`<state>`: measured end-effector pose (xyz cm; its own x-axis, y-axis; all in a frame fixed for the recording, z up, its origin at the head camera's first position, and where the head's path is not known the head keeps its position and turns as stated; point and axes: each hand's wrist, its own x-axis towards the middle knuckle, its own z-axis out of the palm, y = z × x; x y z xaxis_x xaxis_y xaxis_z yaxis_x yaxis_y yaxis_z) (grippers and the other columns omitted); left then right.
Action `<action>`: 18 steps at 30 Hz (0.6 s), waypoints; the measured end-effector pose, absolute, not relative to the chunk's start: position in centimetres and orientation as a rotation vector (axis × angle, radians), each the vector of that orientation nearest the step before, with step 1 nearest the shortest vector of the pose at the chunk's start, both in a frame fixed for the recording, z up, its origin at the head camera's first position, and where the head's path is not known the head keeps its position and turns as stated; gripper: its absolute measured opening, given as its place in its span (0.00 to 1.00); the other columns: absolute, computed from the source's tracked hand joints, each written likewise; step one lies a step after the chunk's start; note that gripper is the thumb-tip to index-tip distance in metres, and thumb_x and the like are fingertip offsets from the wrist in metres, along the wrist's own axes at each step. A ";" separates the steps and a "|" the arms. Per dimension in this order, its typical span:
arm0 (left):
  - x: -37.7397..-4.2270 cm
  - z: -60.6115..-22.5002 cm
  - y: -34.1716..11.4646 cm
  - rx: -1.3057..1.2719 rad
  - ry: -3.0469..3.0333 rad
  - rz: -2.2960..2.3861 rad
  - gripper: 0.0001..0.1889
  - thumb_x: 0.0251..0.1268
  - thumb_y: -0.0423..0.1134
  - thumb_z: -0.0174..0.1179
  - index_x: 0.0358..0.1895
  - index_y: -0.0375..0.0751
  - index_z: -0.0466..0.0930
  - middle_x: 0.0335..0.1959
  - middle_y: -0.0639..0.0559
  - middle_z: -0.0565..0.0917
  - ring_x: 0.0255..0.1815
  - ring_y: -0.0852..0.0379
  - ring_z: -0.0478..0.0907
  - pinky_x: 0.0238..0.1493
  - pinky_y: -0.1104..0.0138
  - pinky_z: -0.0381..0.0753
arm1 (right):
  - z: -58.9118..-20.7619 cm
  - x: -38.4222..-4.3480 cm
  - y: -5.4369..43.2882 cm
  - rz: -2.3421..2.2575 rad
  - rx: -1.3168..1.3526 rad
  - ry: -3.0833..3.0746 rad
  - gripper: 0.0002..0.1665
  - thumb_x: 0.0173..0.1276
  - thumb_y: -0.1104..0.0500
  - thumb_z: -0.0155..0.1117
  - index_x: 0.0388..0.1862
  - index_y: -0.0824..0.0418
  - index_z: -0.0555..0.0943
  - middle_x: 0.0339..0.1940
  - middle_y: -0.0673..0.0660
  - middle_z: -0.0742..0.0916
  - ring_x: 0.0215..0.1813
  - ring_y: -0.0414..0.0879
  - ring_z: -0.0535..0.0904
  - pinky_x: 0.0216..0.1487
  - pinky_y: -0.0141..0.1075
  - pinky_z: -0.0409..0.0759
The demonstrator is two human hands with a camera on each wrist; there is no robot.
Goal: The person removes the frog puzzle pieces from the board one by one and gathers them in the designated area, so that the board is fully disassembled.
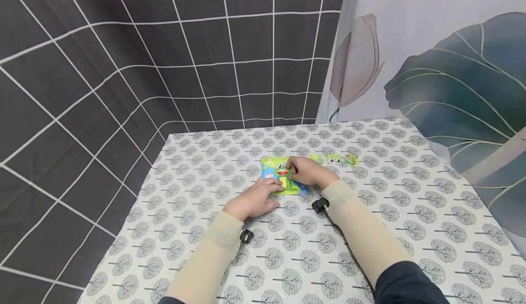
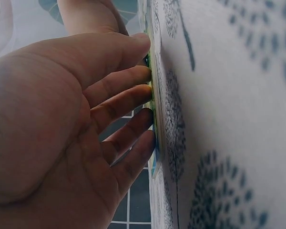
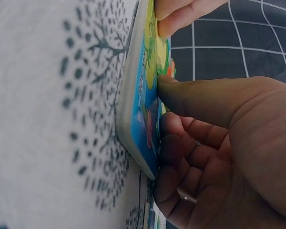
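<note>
A frog jigsaw puzzle (image 1: 270, 169) with a blue, green and yellow picture lies flat on the table. My left hand (image 1: 255, 197) rests on its lower left part; in the left wrist view the fingers are extended and their tips touch the picture. At the puzzle's right side is my right hand (image 1: 309, 171), its fingers bent. Thumb and forefinger seem to pinch a puzzle piece (image 3: 171, 67) with green and orange-red on it, near the frog's mouth. Most of that piece is hidden by the hand. The puzzle board's thick pale edge (image 3: 128, 109) shows in the right wrist view.
Loose puzzle pieces lie behind the right hand: one with frog eyes (image 1: 334, 160), a green and brown one (image 1: 352, 159) and a partly hidden pale green one (image 1: 316, 158). A tree-print cloth (image 1: 287, 240) covers the table. A dark grid curtain (image 1: 246, 44) hangs behind.
</note>
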<state>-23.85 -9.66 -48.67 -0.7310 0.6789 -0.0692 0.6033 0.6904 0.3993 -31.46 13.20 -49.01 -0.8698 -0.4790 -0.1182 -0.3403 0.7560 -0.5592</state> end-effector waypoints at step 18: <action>-23.9 -48.8 -9.7 1.004 2.689 0.532 0.28 0.74 0.46 0.65 0.74 0.48 0.75 0.75 0.52 0.72 0.77 0.51 0.65 0.79 0.57 0.63 | -49.0 -31.8 13.4 -0.963 -0.620 2.759 0.10 0.66 0.63 0.76 0.42 0.59 0.83 0.34 0.51 0.85 0.33 0.44 0.80 0.44 0.40 0.83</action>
